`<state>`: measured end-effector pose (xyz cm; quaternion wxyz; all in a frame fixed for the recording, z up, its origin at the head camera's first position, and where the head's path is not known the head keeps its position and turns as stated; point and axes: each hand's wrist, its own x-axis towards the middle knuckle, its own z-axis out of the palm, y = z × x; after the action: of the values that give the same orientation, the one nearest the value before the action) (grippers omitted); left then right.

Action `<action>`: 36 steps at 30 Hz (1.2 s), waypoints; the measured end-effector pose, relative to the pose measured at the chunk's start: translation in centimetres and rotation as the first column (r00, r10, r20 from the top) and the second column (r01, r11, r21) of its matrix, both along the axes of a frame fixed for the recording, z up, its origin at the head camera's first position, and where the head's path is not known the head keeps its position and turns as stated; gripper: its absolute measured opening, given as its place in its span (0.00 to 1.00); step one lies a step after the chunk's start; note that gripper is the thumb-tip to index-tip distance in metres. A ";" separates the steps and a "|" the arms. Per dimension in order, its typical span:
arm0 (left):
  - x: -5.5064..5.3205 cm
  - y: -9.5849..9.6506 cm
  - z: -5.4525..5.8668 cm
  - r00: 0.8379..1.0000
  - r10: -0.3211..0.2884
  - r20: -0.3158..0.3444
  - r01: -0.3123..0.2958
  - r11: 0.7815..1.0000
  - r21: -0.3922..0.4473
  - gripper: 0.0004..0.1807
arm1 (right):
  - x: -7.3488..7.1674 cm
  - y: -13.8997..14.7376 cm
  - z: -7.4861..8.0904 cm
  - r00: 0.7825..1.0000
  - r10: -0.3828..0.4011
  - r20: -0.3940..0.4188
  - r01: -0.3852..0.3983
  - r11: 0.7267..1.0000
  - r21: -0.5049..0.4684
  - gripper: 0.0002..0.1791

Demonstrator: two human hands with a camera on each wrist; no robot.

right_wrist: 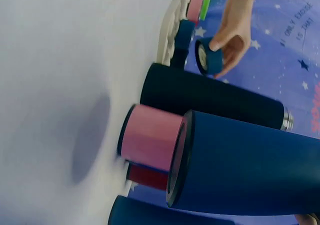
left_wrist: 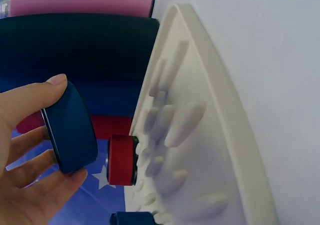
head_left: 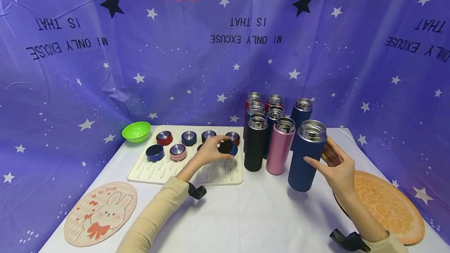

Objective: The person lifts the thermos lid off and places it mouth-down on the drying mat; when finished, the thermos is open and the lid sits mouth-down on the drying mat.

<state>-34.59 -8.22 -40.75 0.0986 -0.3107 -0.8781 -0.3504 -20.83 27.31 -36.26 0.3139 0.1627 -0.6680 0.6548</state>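
Note:
My left hand [head_left: 209, 152] pinches a dark blue bottle lid [head_left: 230, 148] between thumb and fingers, over the right side of a cream ridged mat [head_left: 225, 179]. In the left wrist view the lid [left_wrist: 74, 130] is tilted on its edge. My right hand [head_left: 338, 169] grips a dark blue bottle [head_left: 305, 163] from its right side. This bottle has a bare steel mouth and leans slightly; in the right wrist view its base hangs above the white cloth, with a shadow below. Left of it stand a pink bottle [head_left: 279, 151] and a black bottle [head_left: 255, 147], both without lids.
More lidless bottles in red and blue stand behind, including a blue one [head_left: 301, 114]. Several lids lie on the mat, among them a red [head_left: 164, 138] and a pink one [head_left: 177, 152]. A green bowl [head_left: 136, 132], a rabbit placemat [head_left: 105, 214] and an orange round mat [head_left: 390, 206] flank them.

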 end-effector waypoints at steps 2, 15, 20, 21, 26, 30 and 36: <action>-0.3 0.4 -0.3 1.000 0.012 -0.009 -0.013 1.000 -0.019 0.37 | -0.2 0.3 0.1 1.000 -0.018 0.006 0.018 1.000 -0.018 0.43; -2.2 1.7 -3.0 0.996 0.086 0.024 -0.083 0.990 -0.113 0.38 | -2.4 2.1 0.0 0.978 -0.181 0.101 0.183 0.983 -0.006 0.43; -2.2 2.1 -3.1 0.993 0.116 0.025 -0.112 0.986 -0.123 0.36 | -3.2 2.5 -0.2 0.966 -0.213 0.150 0.218 0.976 -0.019 0.42; -2.2 2.1 -3.2 0.993 0.117 0.021 -0.114 0.986 -0.122 0.36 | -3.4 2.5 -0.3 0.965 -0.216 0.151 0.222 0.975 -0.026 0.42; -2.0 2.3 -3.4 0.992 0.120 0.023 -0.116 0.985 -0.127 0.35 | -4.4 2.6 -0.6 0.960 -0.243 0.140 0.250 0.968 -0.030 0.41; -1.8 2.2 -3.5 0.993 0.112 0.021 -0.109 0.988 -0.109 0.35 | -5.1 2.8 -1.0 0.956 -0.252 0.154 0.264 0.962 -0.068 0.42; -0.8 1.3 -3.1 0.996 0.092 0.002 -0.091 0.995 -0.034 0.33 | -6.5 3.0 -1.8 0.971 -0.219 0.098 0.233 0.958 -0.168 0.42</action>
<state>-35.43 -6.91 -43.82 0.1078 -0.2711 -0.8973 -0.3312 -27.36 30.28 -38.04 0.3736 0.0306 -0.6326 0.6778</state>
